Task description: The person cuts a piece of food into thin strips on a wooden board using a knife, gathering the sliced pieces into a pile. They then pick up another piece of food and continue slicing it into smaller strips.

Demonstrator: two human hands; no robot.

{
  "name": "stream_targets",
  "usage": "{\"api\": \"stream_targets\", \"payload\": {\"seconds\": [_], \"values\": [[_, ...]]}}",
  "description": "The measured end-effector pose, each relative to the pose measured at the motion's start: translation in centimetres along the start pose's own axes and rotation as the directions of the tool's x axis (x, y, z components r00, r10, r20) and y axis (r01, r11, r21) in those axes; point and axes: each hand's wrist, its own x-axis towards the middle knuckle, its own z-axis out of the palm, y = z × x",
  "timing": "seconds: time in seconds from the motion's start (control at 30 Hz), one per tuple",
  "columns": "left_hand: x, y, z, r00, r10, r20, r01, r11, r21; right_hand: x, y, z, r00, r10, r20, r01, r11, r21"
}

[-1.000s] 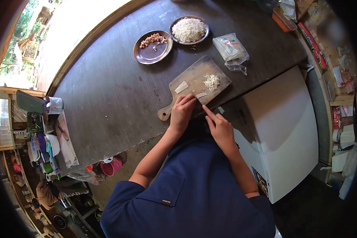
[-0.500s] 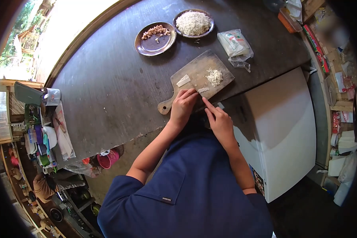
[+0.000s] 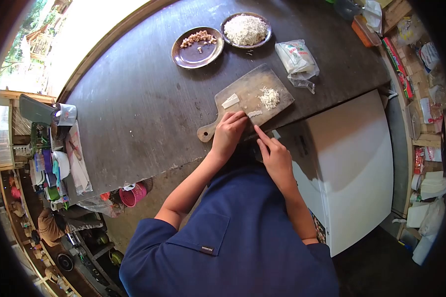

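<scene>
Slicing tip, judged from how things are set up: the knuckles of the left hand [image 3: 228, 132] should be kept ahead of the fingertips so the cutting edge is guided by them, and thin, even cuts should be taken so the new shreds match the ones already made.

Nearest in, the right hand [image 3: 275, 157] is mostly closed, with three fingers tucked under and the forefinger stretched forward toward the board. A knife grip is suggested by that pose, but what is held can't really be made out.

The left hand is half curled with its fingertips pressed down at the near edge of the wooden cutting board [image 3: 243, 89] – nothing looks gripped, only pinned.

Just beyond those fingertips a small white strip [image 3: 254, 114] is seen. A bigger white slab [image 3: 230, 101] lies further up the board, and a pile of fine shreds [image 3: 269, 97] sits to its right, apart from both.

Past the board, on the dark table [image 3: 134, 109], a plastic bag [image 3: 296, 57] is found. Furthest off are two plates – one with brown bits [image 3: 197, 47], one heaped with white shreds [image 3: 246, 29].
</scene>
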Motion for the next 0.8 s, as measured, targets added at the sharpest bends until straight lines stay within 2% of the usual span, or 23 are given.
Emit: {"api": "stream_targets", "payload": {"seconds": [0.2,0.37,0.47,0.63,0.8], "values": [[-0.2,0.6,0.2,0.996,-0.085,-0.022,0.085,0.996,-0.01,-1.3,0.1,-0.4,0.998,0.043,0.04,-0.042,0.999,-0.023],[-0.4,0.4,0.2,0.999,-0.048,-0.023,0.048,0.999,-0.001,0.7,0.5,0.7,1.0,-0.022,-0.013,0.022,0.998,0.06],[-0.5,0.5,0.5,0.993,-0.104,-0.053,0.102,0.994,-0.025,-0.1,0.5,0.0,1.0,-0.003,-0.007,0.004,0.997,0.08],[-0.4,0.8,0.7,0.989,-0.125,-0.072,0.126,0.992,-0.004,-1.2,0.1,-0.1,0.998,0.059,0.02,-0.059,0.998,0.005],[-0.6,0.5,0.7,0.994,-0.1,-0.053,0.099,0.995,-0.016,0.5,-0.3,0.1,0.996,0.07,0.047,-0.073,0.995,0.061]]}}
